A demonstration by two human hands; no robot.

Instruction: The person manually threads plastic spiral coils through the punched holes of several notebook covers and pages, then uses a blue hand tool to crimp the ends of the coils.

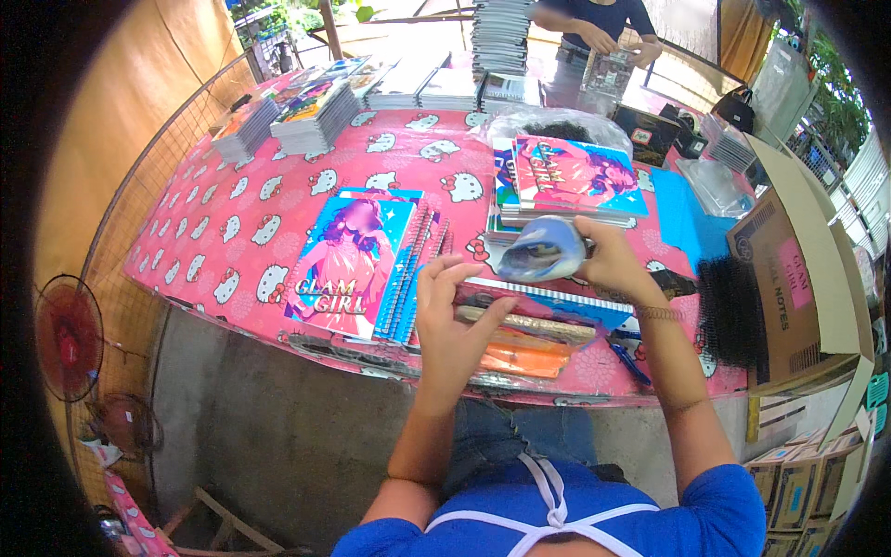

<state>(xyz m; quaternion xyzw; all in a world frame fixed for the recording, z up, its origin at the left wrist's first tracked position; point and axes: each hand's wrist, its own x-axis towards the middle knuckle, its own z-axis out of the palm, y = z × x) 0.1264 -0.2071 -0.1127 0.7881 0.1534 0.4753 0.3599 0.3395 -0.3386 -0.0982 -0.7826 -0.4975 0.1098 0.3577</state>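
My right hand is closed on a blue and white roll-shaped thing with a dark hollow end; its exact kind is unclear. Just below it, a notebook lies edge-on toward me, showing a white and blue edge. My left hand curls at the left end of this notebook, thumb on the near side and fingers on the far side. To the left, spiral notebooks with a pink and blue cover lean in a fanned pile. Beyond my hands stands another stack of notebooks with similar covers.
Near the table's front edge lie an orange packet and a blue pen. A cardboard box stands at the right beside black spiral bindings. More notebook stacks line the far side, where another person handles a notebook.
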